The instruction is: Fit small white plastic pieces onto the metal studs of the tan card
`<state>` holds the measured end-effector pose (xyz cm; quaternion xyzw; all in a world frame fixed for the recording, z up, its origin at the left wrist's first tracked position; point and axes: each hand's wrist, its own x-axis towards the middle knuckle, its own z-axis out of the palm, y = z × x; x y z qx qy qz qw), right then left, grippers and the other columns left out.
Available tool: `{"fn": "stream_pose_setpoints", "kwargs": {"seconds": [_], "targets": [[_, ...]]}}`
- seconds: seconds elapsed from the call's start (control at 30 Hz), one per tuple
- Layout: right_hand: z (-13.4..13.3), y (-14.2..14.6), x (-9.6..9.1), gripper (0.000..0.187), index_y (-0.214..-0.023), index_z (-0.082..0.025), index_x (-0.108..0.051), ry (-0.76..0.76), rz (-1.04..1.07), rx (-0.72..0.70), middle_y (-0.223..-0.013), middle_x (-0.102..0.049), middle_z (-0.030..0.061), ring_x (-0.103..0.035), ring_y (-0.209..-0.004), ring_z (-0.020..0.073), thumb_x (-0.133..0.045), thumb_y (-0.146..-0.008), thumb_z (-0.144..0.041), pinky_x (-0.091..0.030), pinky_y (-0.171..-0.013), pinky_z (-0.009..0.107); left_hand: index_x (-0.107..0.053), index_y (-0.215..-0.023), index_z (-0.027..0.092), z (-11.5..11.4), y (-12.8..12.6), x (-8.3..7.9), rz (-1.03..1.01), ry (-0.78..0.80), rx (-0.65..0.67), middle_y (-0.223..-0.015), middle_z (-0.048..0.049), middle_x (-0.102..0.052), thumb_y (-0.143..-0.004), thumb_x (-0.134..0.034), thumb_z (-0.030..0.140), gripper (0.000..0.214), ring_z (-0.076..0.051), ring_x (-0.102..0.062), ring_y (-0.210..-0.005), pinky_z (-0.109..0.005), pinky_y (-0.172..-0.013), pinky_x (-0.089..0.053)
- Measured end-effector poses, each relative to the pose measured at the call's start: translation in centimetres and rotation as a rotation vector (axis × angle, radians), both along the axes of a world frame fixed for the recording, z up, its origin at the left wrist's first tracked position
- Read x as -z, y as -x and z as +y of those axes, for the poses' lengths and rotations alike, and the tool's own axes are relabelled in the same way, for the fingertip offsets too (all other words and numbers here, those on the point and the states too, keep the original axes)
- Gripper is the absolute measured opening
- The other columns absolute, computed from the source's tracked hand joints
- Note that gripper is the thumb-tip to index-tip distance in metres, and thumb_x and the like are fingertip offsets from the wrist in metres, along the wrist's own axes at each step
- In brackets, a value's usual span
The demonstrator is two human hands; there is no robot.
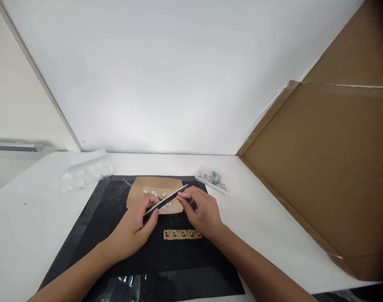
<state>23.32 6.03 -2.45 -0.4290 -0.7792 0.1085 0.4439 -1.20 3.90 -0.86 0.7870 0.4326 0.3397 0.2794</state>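
Note:
A thin flat strip (166,200), black with a pale edge, is held at a slant above a brown paper tray (137,188). My left hand (137,220) grips its lower left end between thumb and fingers. At the upper right end, my right hand (202,207) has thumb and fingertips pinched on the strip. Small white pieces (153,193) lie scattered in the tray behind the strip. Nearer to me, a narrow wooden strip (178,238) carries a row of several small round dark fittings; its right end is partly covered by my right hand.
Under it all lies a black mat (191,264) on the white table (257,235). A clear box (212,180) with small greenish packets stands at the back right. At the back left is a clear compartment box (84,176) with white contents. Cardboard panels (329,167) rise along the right side.

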Motion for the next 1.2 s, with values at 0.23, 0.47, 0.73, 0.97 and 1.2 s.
{"fn": "stream_pose_setpoints", "kwargs": {"seconds": [0.23,0.47,0.73,0.97,1.2], "targets": [[-0.2,0.4,0.1,0.011,-0.098,-0.026,-0.064,-0.020,0.001,-0.004,-0.093,-0.074,0.0056,-0.069,-0.081,0.0196,-0.059,-0.107,-0.030,-0.054,-0.069,0.032,-0.070,-0.123,0.026,0.1,-0.4,0.2,-0.004,0.068,0.032,-0.117,-0.0067,-0.077,-0.112,-0.042,0.042,0.034,-0.027,-0.072,-0.113,-0.039,-0.103,-0.056],[-0.4,0.5,-0.1,0.006,-0.101,-0.025,-0.063,-0.046,-0.012,-0.044,-0.090,-0.071,0.0048,-0.068,-0.082,0.0191,-0.059,-0.106,-0.025,-0.054,-0.070,0.030,-0.066,-0.087,0.022,-0.1,-0.3,-0.5,-0.032,0.214,0.005,-0.067,0.0018,-0.062,-0.110,-0.042,0.052,0.044,-0.017,-0.061,-0.063,-0.029,-0.069,-0.049],[-0.4,0.9,0.2,0.004,-0.102,-0.023,-0.064,-0.143,-0.027,-0.086,-0.086,-0.069,0.0032,-0.066,-0.076,0.0175,-0.062,-0.105,-0.021,-0.050,-0.066,0.029,-0.066,-0.101,0.019,0.0,-0.1,-0.7,-0.099,0.446,0.072,-0.067,0.0006,-0.064,-0.108,-0.046,0.048,0.036,-0.015,-0.056,-0.062,-0.026,-0.061,-0.043],[-0.4,1.3,0.2,0.007,-0.098,-0.022,-0.063,-0.142,-0.062,-0.109,-0.083,-0.068,0.0025,-0.066,-0.074,0.0169,-0.062,-0.104,-0.021,-0.050,-0.067,0.029,-0.054,-0.117,0.021,-0.4,-0.6,-0.4,-0.236,0.609,0.164,-0.067,0.0083,-0.046,-0.108,-0.048,0.054,0.035,-0.009,-0.040,-0.051,-0.021,-0.051,-0.034],[-0.5,1.3,-0.1,0.009,-0.096,-0.022,-0.063,-0.140,-0.041,-0.065,-0.082,-0.068,0.0015,-0.065,-0.072,0.0158,-0.064,-0.104,-0.022,-0.049,-0.068,0.029,-0.055,-0.122,0.021,-0.3,-0.9,-0.6,-0.219,0.561,0.179,-0.071,0.0071,-0.048,-0.109,-0.042,0.060,0.043,-0.008,-0.041,-0.049,-0.021,-0.050,-0.038]]}}
